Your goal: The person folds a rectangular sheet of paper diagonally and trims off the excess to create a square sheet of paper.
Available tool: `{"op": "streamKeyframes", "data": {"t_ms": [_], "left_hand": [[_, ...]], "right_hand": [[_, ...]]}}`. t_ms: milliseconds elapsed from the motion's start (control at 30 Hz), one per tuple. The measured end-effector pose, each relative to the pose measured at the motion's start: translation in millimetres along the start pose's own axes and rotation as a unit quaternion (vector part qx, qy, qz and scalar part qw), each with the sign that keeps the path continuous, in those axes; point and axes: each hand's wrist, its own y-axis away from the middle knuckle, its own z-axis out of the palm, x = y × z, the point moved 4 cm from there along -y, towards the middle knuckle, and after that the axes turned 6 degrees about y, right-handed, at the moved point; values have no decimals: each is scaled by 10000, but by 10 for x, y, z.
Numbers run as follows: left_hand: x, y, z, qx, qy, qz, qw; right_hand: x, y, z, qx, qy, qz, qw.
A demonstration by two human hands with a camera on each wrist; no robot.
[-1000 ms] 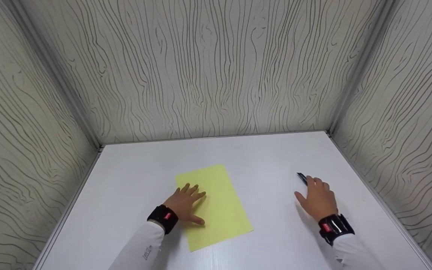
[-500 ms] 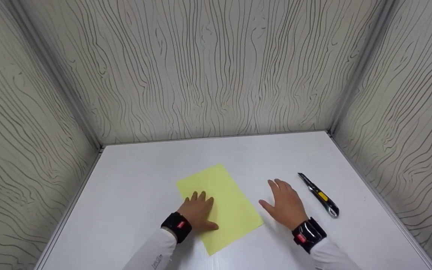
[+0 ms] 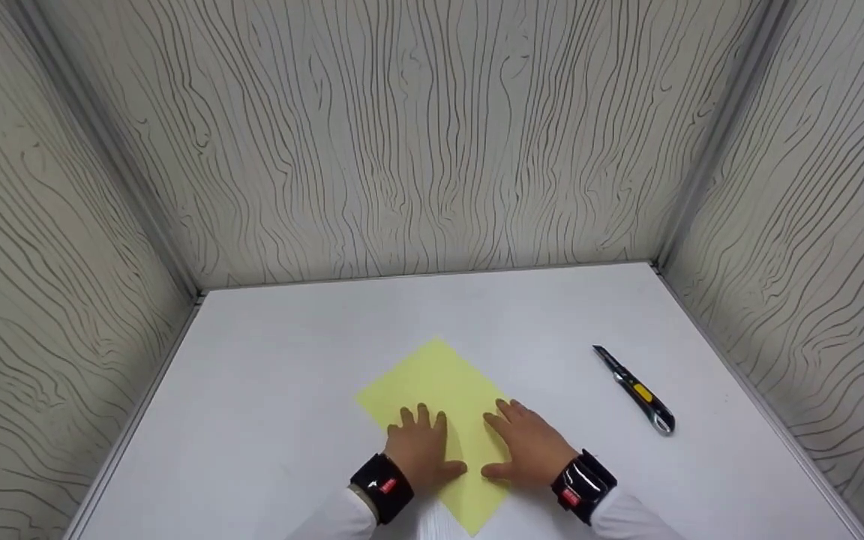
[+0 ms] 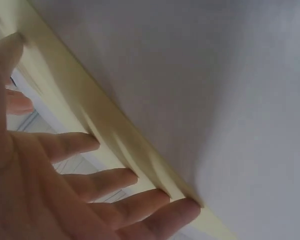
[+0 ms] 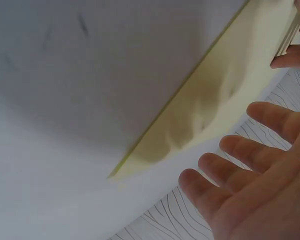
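Note:
A yellow sheet of paper [image 3: 439,375] lies flat on the white table, turned so one corner points toward the person. On its left side rests my left hand [image 3: 421,454], fingers spread; in the left wrist view its fingertips [image 4: 187,207] touch the paper near the edge. My right hand [image 3: 529,446] is at the sheet's right edge with straight, spread fingers. The right wrist view shows those fingers [image 5: 215,180] over the paper, some seemingly just above it. Neither hand grips anything. Right of the right hand lies a utility knife [image 3: 638,394], black with a yellow slider.
The white table [image 3: 289,337] is bounded by wood-grain patterned panels, one at the back [image 3: 432,150] and one on each side. Grey metal posts [image 3: 732,135] stand at the corners. Both wrists wear black bands [image 3: 383,487].
My right hand has left the utility knife, moving left to the paper. The sheet has turned clockwise beneath my left hand, which has shifted right and nearer to me.

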Motion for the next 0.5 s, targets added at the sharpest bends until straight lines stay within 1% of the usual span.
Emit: {"op": "streamKeyframes", "data": {"t_ms": [67,167,267,333,433,500], "left_hand": [[42,27,-5,30,-81,-10,10000],[80,48,25,43,-216,-31,9998],[98,65,47,43,-325,-51,9995],[101,84,33,62,-319,-34,9995],[84,104,-11,64,-178,130,9997],[61,113,-35,43,34,337,9994]], "right_hand": [[-1,11,43,-39,58,-67,10000],[-2,50,81,-188,94,-146,9997],[-1,85,109,-358,71,-194,9991],[-1,96,127,-422,93,-232,9988],[-8,98,152,-484,151,-250,9984],[-8,102,168,-546,229,-230,9980]]}}
